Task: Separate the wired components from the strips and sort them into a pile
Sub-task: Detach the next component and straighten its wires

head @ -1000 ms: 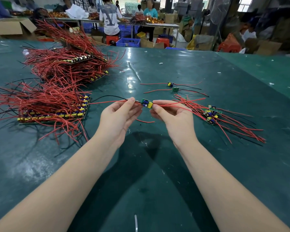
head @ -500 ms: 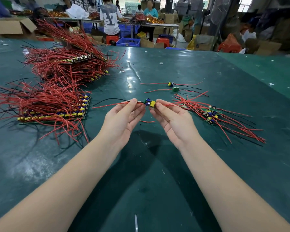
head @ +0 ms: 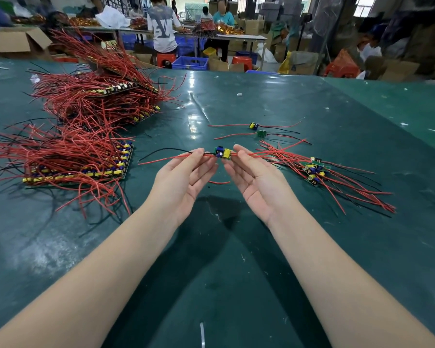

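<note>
I see both hands raised palm-up above the green worktop (head: 236,285), with one wired component (head: 222,152) held between them. It is a small board carrying a blue part and a yellow block side by side, with red and black leads running out to either side. My left hand (head: 183,179) pinches the leads on its left at the fingertips; my right hand (head: 259,179) pinches the leads on its right, the other fingers lying relaxed and nearly straight. To the right, a pile of separated components (head: 314,169) lies on the worktop, its red wires fanned out toward the right. Two more single components (head: 258,129) lie apart just beyond my hands. To the left sit the uncut strips (head: 81,169), rows of yellow and blue parts under a tangle of red wire, with a further heap of strips (head: 106,96) behind them.
</note>
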